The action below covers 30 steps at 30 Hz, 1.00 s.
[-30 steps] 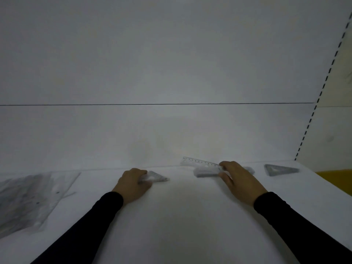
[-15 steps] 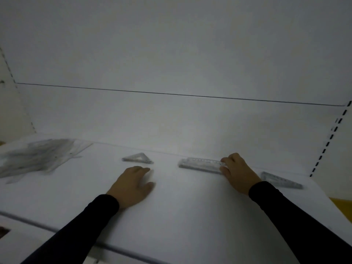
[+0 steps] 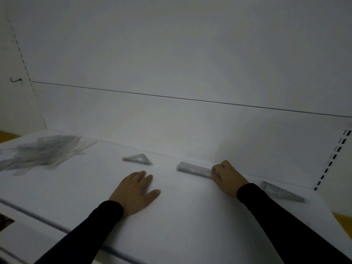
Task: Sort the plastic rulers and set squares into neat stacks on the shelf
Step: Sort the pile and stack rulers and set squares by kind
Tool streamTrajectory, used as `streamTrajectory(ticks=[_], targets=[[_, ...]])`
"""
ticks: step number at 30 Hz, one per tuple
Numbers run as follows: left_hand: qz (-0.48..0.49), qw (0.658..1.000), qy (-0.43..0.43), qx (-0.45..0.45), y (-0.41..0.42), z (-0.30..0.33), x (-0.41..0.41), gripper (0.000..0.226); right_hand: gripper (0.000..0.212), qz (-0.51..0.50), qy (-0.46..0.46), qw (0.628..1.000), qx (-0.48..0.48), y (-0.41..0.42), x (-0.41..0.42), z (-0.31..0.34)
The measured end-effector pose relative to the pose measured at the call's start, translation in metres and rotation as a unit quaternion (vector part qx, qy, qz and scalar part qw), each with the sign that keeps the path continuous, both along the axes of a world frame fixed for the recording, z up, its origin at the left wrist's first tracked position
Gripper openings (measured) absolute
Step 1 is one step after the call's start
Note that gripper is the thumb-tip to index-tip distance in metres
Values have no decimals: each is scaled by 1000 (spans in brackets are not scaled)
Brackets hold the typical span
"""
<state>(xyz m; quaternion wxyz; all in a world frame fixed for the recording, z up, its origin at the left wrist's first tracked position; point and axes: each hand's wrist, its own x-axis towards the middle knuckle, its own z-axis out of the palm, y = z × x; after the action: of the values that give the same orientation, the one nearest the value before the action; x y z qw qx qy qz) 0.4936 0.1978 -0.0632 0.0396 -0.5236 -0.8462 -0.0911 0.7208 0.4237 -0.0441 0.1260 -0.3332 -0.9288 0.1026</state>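
**Thin, slippery rulers need a careful pinch at the end**

The person's right hand point(image 3: 227, 177) has its fingers curled over the right end of the ruler stack point(image 3: 194, 169). It looks like a pinch on that end, but the fingertips are partly hidden, so how tight the hold is cannot be told. The ruler stack lies flat on the white shelf point(image 3: 181, 216), close to the back wall, at about 1 o'clock from the left hand.

The left hand point(image 3: 134, 191) lies flat on the shelf with its fingers straight. It holds nothing. A small set square point(image 3: 139, 159) sits just past its fingertips, at about 12 o'clock, not touching.

Another set square point(image 3: 282, 191) lies at about 3 o'clock from the right hand, partly behind the dark sleeve. Far off at 10 o'clock from the left hand is a messy pile of clear pieces point(image 3: 43, 152) that is not sorted yet.

These things are most likely very light and thin. They look like clear, stiff plastic, so they would bend a little and could snap if bent hard. They are smooth, and the shelf is smooth too, so they will probably slide easily. That helps when pushing a stack straight, but a stack could also fan apart.

A flat piece is hard to lift from the middle. The best place to take hold is likely an end or a corner, with a thumb under and fingers on top. Sliding a piece to the shelf edge may help lift it.
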Motion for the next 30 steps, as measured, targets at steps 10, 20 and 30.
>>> streamTrajectory(ticks=[10,20,30], targets=[[-10,1000,-18,17,-3,7,3,102,38,7,20,1000,3,-8,0,13],[-5,996,-77,35,-36,34,-10,90,70,122,135,978,100,-60,-30,14],[132,983,-47,118,-171,59,-84,60,91,209,43,971,107,-141,-135,15]])
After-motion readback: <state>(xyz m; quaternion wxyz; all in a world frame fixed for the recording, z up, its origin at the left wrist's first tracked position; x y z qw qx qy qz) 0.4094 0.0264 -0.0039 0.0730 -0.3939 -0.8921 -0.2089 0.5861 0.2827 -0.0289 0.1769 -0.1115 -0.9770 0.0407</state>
